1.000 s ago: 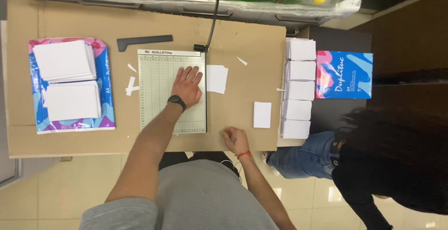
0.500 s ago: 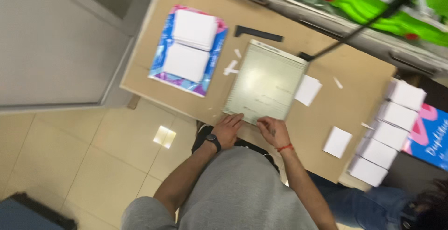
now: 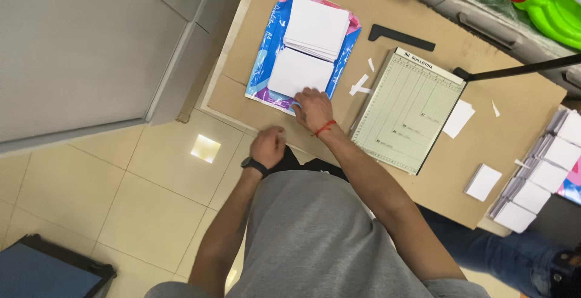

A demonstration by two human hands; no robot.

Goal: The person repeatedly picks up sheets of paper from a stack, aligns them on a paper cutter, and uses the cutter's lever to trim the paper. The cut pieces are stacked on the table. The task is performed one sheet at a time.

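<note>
The right hand [image 3: 313, 109] lay flat on the near paper stack [image 3: 301, 73], fingers spread, gripping nothing — maybe to keep it neat. The stack sat on a blue wrapper [image 3: 266, 53], at ten o'clock from the paper cutter [image 3: 410, 113]. The left hand [image 3: 268, 145] hung curled and empty by the table [image 3: 502, 128] edge.

paper stacks [image 3: 307, 50] white | wrapper [image 3: 266, 56] blue-pink | cutter board [image 3: 409, 109] pale green, gridded | wrist band [image 3: 324, 128] red, maybe thread

Two hands, left [image 3: 268, 145] and right [image 3: 314, 108]. Two paper stacks [image 3: 317, 27] [image 3: 295, 73] at 12 o'clock on one wrapper [image 3: 264, 62]. One cutter [image 3: 409, 110] at 1 o'clock. About five stacks [image 3: 548, 174] at 3 o'clock.
</note>
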